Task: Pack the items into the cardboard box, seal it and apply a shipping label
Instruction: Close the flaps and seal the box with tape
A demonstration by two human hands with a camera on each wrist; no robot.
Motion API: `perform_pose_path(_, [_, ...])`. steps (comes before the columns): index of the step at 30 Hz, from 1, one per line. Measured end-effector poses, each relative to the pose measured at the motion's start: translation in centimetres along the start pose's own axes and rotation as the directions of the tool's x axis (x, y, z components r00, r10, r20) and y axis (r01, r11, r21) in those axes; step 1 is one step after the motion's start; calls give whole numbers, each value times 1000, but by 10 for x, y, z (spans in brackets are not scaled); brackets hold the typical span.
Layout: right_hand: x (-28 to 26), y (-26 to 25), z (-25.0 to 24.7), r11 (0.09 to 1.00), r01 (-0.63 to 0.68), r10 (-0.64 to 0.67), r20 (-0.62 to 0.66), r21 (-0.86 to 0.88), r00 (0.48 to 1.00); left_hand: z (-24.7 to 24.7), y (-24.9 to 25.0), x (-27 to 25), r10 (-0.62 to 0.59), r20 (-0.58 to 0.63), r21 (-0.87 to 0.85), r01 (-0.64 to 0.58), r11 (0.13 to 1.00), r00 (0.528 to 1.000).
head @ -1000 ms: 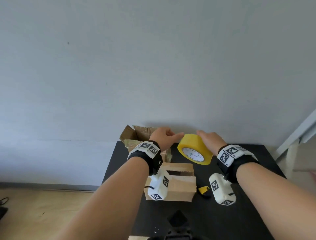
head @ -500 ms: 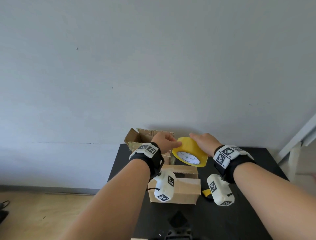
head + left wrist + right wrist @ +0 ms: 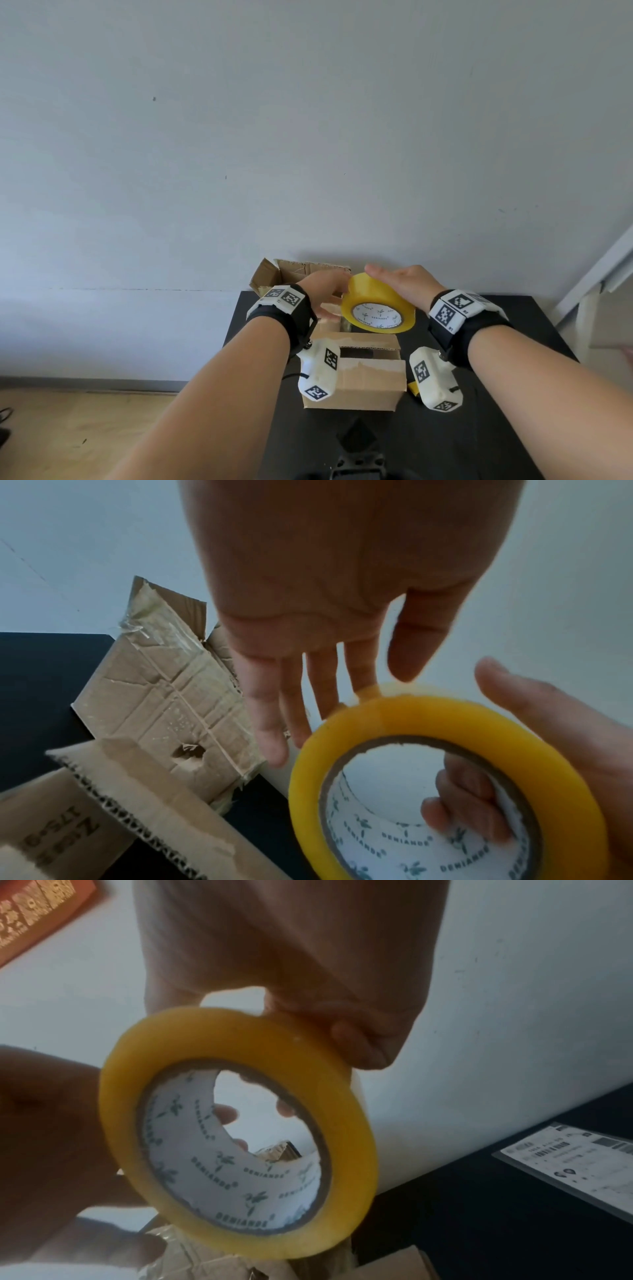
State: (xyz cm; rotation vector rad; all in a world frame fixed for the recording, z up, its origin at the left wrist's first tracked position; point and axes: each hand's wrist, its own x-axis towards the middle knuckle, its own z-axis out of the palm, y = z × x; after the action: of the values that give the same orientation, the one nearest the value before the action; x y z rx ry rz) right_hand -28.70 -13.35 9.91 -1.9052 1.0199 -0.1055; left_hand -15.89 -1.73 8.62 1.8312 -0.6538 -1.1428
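A yellow tape roll [image 3: 378, 308] with a white printed core hangs above the far edge of the small cardboard box [image 3: 356, 380], whose top flaps lie nearly closed with a dark gap between them. My right hand [image 3: 404, 284] grips the roll, thumb on the rim and fingers through the core [image 3: 472, 804]. My left hand [image 3: 323, 286] reaches in from the left, and its straight fingers [image 3: 294, 718] touch the roll's far rim. A shipping label [image 3: 565, 1164] lies flat on the black table [image 3: 513, 394].
A torn, open cardboard box [image 3: 294, 274] stands at the back left against the wall. A small yellow object [image 3: 412, 387] lies right of the small box. The table's left edge drops to a wooden floor [image 3: 102, 428].
The roll has shifted slightly left and tilted, so its core faces me more. My right hand's fingers now reach further over the top, and my left hand stays against its left side.
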Motion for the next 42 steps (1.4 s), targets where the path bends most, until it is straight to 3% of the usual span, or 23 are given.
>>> perform_pose_path(3, [2, 3, 0, 999, -13, 13, -2, 34, 1000, -1, -2, 0, 58, 85, 187, -73, 980, 995])
perform_pose_path(7, [2, -1, -2, 998, -41, 42, 14, -57, 999, 0, -5, 5, 221, -24, 420, -191, 887, 975])
perform_pose_path(10, [3, -6, -2, 987, -63, 71, 49, -147, 996, 3, -3, 5, 251, -42, 522, -193, 831, 967])
perform_pose_path(15, [5, -7, 4, 988, -110, 126, 152, -110, 980, -3, 0, 5, 247, -73, 533, -171, 829, 966])
perform_pose_path(23, [12, -12, 4, 982, -179, 186, 163, -60, 969, -2, 6, 4, 262, -92, 641, -144, 754, 961])
perform_pose_path(29, [16, -12, 6, 982, -170, 183, 189, -82, 965, 3, 16, 1, 317, -51, 785, -159, 599, 947])
perform_pose_path(42, [16, 4, 2, 990, -137, 131, 232, 10, 964, 3, 18, -3, 283, -64, 786, -126, 605, 957])
